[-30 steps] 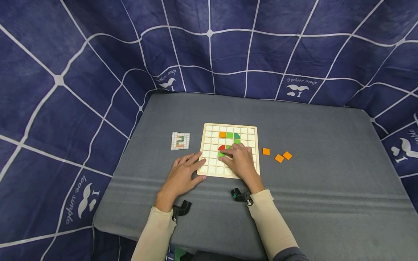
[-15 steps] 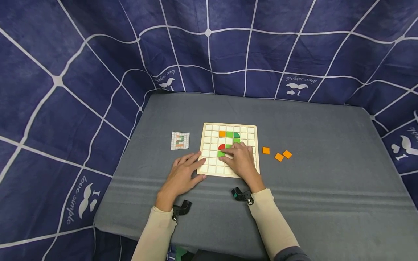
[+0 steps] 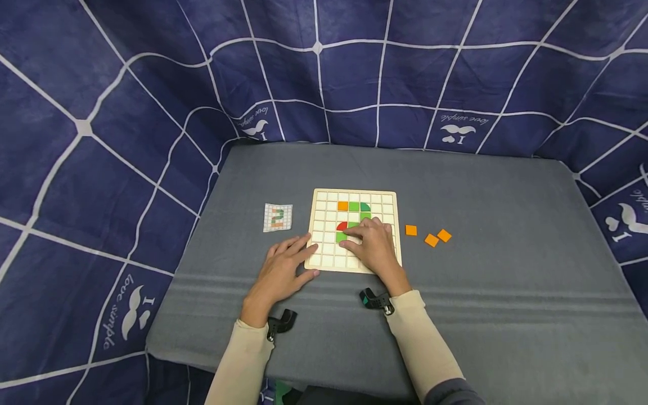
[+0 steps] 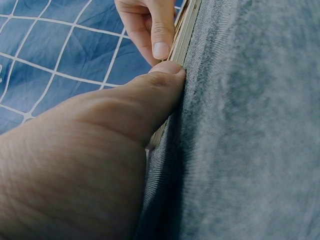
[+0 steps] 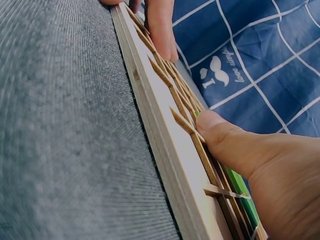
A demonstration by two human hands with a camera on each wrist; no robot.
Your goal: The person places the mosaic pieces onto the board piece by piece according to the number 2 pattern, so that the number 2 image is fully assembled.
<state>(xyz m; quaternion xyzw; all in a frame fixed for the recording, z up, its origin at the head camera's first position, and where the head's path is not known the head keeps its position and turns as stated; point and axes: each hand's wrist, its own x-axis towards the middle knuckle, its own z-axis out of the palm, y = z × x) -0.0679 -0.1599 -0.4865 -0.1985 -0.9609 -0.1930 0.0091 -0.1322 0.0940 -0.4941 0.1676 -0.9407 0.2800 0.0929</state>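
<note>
**One grid board [image 3: 331,215], seven visible pieces in its cells**

One printed card [image 3: 278,217] lies at 9 o'clock. The left hand [image 3: 280,273], fingers spread, touches the board's rim at 8. Inside: one orange square [image 3: 342,206], four green squares [image 3: 354,206], one red quarter-round [image 3: 342,226], one dark-green quarter-round [image 3: 365,207]. The right hand [image 3: 377,242], thumb and index narrowly apart, reaches the lowest green square; grip unclear. Three loose orange tiles [image 3: 431,240]: 3 o'clock.

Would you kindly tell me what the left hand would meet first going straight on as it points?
Crossing bare cells of the board, the left hand would probably meet the red quarter-round piece or the green square beside it; depth is hard to judge.
</note>
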